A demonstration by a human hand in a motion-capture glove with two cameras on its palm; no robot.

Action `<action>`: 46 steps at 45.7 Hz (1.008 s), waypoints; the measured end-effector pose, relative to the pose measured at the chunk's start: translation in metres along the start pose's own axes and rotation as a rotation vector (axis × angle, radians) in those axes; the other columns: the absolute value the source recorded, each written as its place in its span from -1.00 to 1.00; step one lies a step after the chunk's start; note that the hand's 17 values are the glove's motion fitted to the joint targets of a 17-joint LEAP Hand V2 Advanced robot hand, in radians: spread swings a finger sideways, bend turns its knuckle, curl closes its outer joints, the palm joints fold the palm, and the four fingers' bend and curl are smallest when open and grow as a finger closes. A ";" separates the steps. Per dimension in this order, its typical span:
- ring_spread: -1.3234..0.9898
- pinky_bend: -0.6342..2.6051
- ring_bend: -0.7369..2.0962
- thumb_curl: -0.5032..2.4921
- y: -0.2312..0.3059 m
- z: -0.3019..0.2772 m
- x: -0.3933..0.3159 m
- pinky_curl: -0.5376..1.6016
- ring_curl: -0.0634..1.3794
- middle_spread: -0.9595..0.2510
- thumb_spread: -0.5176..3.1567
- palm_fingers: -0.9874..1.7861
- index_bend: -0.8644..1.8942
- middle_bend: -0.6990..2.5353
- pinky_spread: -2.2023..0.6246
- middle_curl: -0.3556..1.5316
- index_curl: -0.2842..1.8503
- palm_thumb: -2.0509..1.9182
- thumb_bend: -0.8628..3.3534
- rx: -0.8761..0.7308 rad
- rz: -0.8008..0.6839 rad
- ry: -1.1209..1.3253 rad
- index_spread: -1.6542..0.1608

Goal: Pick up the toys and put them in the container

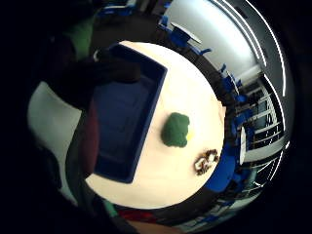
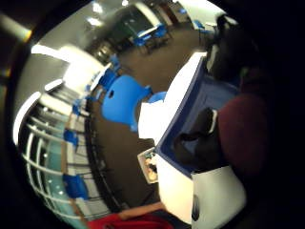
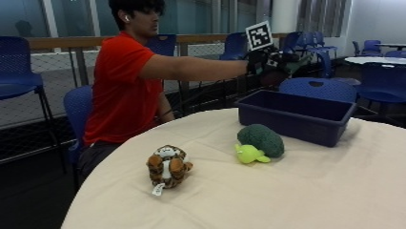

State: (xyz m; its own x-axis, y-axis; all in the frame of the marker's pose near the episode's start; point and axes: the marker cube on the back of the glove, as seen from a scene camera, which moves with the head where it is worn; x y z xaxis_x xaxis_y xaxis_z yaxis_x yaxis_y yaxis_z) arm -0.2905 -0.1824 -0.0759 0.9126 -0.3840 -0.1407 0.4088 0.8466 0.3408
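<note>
A room of blue chairs surrounds the round cream bench (image 3: pixel 304 191). Above the dark blue plastic tub (image 3: pixel 295 116) the gloved right hand (image 3: pixel 269 64) curls round a dark maroon toy (image 1: pixel 90 141), positioned for dropping in. Near the tub lie a green plush turtle (image 3: pixel 258 142) and, farther off, a striped plush tiger (image 3: pixel 168 165).

The person (image 3: pixel 124 86) wears a bright red short-sleeved T-shirt, the sleeve ending above the elbow, the forearm bare. Dark trousers show below the shirt's hem. A small white earbud sits in the ear, under short dark hair. On the right hand (image 3: pixel 269 64) there's a black glove, bulky and dark, with black straps and bits of white plastic showing at the palm views' edges.
</note>
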 end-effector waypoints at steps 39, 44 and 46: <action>0.18 0.12 -0.39 -0.43 0.171 0.056 0.263 -0.14 -0.68 0.45 -0.11 -0.52 -0.28 -0.52 0.65 -0.40 -0.32 -0.03 -0.63 -0.415 0.413 0.084 0.42; 0.18 0.13 -0.39 -0.46 0.205 0.058 0.302 -0.15 -0.69 0.46 -0.13 -0.52 -0.28 -0.52 0.66 -0.42 -0.35 -0.03 -0.64 -0.420 0.485 0.093 0.43; 0.18 0.13 -0.39 -0.46 0.218 0.057 0.315 -0.15 -0.70 0.46 -0.14 -0.52 -0.28 -0.52 0.66 -0.42 -0.36 -0.03 -0.64 -0.421 0.504 0.115 0.43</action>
State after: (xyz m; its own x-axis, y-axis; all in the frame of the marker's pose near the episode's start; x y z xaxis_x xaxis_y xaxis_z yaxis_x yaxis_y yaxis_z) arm 0.0854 -0.1403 0.0071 0.9791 0.1185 -0.1654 -0.1199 0.9928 0.0020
